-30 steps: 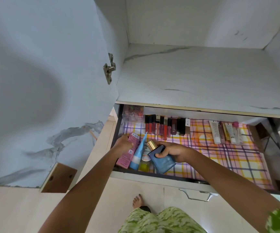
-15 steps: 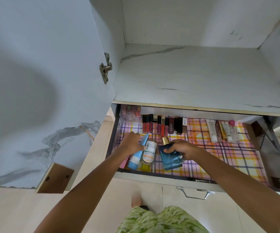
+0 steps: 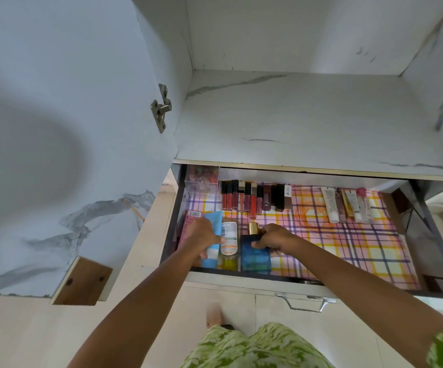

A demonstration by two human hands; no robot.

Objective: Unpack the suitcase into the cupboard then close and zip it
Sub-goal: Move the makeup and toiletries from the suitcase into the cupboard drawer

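While the drawer point(image 3: 374, 261) is standing pulled out under the cupboard shelf point(image 3: 308, 123), both hands are working at its front left corner. The left hand point(image 3: 201, 236) is curling its fingers round a light blue tube point(image 3: 215, 221), which is lying lengthwise, cap toward the drawer front. A pink box point(image 3: 191, 221) is sitting just left of that hand, partly hidden by it. The right hand point(image 3: 273, 237) is gripping a blue perfume bottle point(image 3: 256, 257) with a gold cap point(image 3: 253, 228), fingers bent over its top face; the bottle is lying on the plaid liner point(image 3: 347, 248). Between tube and perfume, a small clear bottle point(image 3: 228, 243) with a white label and yellow liquid is lying, touching the tube.

A row of lip glosses point(image 3: 249, 199) is lining the drawer's back, with a clear box point(image 3: 203, 179) in the back left corner and several tubes point(image 3: 347, 205) grouped at back right. The cupboard door point(image 3: 55, 128) is hanging open at left.
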